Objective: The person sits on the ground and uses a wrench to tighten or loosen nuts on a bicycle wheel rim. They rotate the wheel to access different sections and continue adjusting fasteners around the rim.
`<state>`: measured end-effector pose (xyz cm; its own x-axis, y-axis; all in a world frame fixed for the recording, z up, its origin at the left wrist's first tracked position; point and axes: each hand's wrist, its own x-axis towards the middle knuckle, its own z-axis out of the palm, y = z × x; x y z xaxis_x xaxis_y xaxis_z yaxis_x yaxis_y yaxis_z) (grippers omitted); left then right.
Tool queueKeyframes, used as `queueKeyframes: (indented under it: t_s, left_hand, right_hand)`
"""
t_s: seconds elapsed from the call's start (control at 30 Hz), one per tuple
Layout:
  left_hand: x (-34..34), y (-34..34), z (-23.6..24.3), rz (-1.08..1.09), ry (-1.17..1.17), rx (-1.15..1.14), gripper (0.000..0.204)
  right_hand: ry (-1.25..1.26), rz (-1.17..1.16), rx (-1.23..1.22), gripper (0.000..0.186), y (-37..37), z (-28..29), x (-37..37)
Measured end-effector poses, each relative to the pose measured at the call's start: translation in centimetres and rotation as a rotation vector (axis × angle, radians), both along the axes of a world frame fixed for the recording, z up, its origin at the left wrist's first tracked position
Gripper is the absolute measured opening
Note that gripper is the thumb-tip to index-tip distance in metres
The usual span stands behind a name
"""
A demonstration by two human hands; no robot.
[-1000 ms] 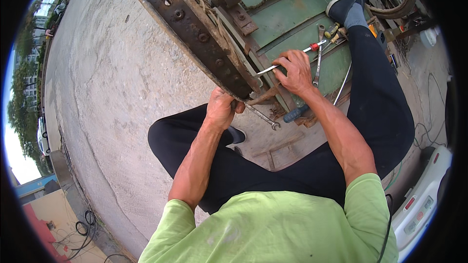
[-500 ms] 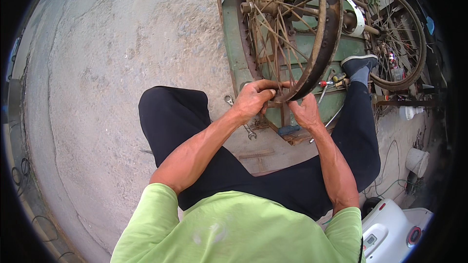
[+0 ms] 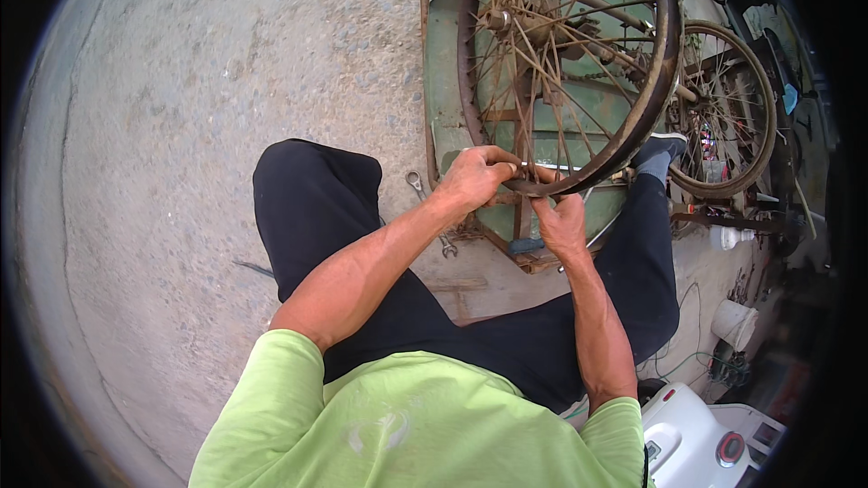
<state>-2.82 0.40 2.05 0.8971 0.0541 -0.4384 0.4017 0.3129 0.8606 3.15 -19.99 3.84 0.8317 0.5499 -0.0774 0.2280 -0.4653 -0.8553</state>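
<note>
A rusty spoked wheel (image 3: 670, 54), its dark rim carrying no tyre, stands tilted before me. My left hand (image 3: 475, 181) is closed at the lower left of the rim, thumb and forefinger pressed against the edge beside the spoke ends. Just to its right, my right hand (image 3: 561, 221) pinches the underside of the rim from below. Both hands' fingertips are partly hidden by the rim, so any small part between them cannot be made out. The wheel's hub (image 3: 497, 21) is rusted, with a chain behind it.
A green metal panel (image 3: 445, 81) lies behind the wheel. On the concrete under my left forearm is a combination wrench (image 3: 448, 247). At right are a second spoked wheel (image 3: 771, 117), a white bucket (image 3: 734, 323) and a white vehicle body (image 3: 692, 425) with a red-ringed part.
My view has shifted, so the wheel sits farther right. The rim looks turned and more of its spokes show. Both hands stay on its lower edge, the right fingers now tucked beneath it.
</note>
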Motion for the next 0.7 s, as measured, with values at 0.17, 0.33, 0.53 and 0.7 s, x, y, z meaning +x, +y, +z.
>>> queueKeyframes:
  t_s: [0.17, 0.33, 0.53, 0.7]
  left_hand:
    - [1.6, 2.7, -4.2, 0.264, 0.223, -0.062, 0.042]
    - [0.9, 2.5, -6.0, 0.265, 0.120, -0.084, 0.044]
    - [1.1, 1.9, -5.1, 0.041, 0.037, 0.379, 0.041]
    - [1.5, 1.6, -6.4, 0.083, -0.052, 0.372, 0.046]
  right_hand:
    - [-0.005, 0.003, -0.029, 0.041, 0.3, 0.4, -0.4]
    - [-0.010, 0.016, -0.030, 0.044, 0.0, 1.3, -0.6]
    - [0.043, -0.020, -0.036, 0.046, -0.2, 3.3, -0.9]
    - [0.031, -0.014, -0.065, 0.045, -0.2, 4.5, -1.0]
